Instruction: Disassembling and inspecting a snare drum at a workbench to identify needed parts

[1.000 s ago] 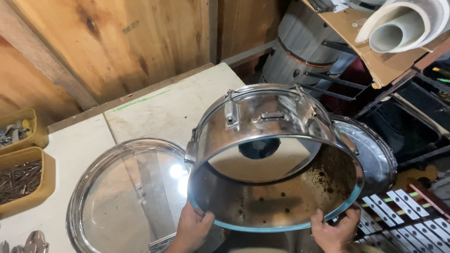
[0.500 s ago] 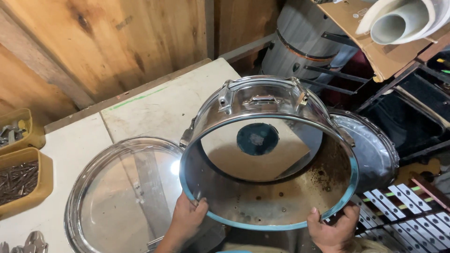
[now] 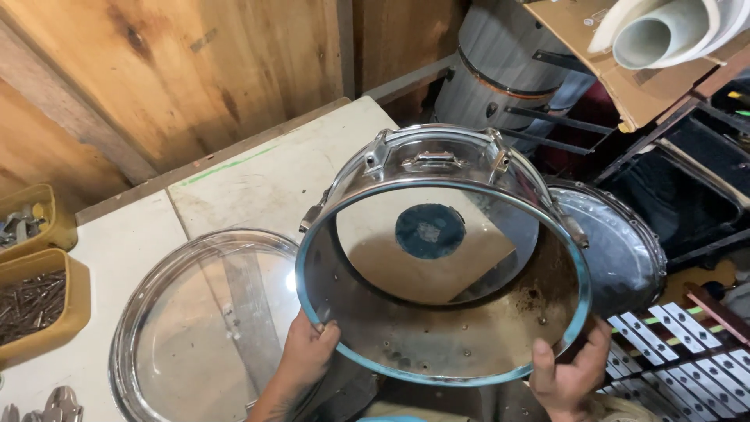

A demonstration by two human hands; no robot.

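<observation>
I hold a chrome drum shell [image 3: 437, 328] tilted with its open end toward me, so I look into it. Its near edge is teal, its inner wall is stained and rusty, and a clear head with a dark round patch [image 3: 430, 231] closes the far end. My left hand [image 3: 306, 361] grips the lower left rim. My right hand [image 3: 570, 373] grips the lower right rim. Metal lugs [image 3: 434, 159] run along the outside of the shell.
A clear drumhead in a metal hoop [image 3: 199, 328] lies on the pale workbench [image 3: 258, 184] to the left. Another drum [image 3: 621, 254] sits behind on the right. Two yellow trays of screws and hardware [image 3: 35, 301] stand far left. Metal bars [image 3: 672, 336] lie at lower right.
I have tipped the shell's open end further up toward me, so more of its inside and the far head's dark patch show. Both hands keep their hold on the rim.
</observation>
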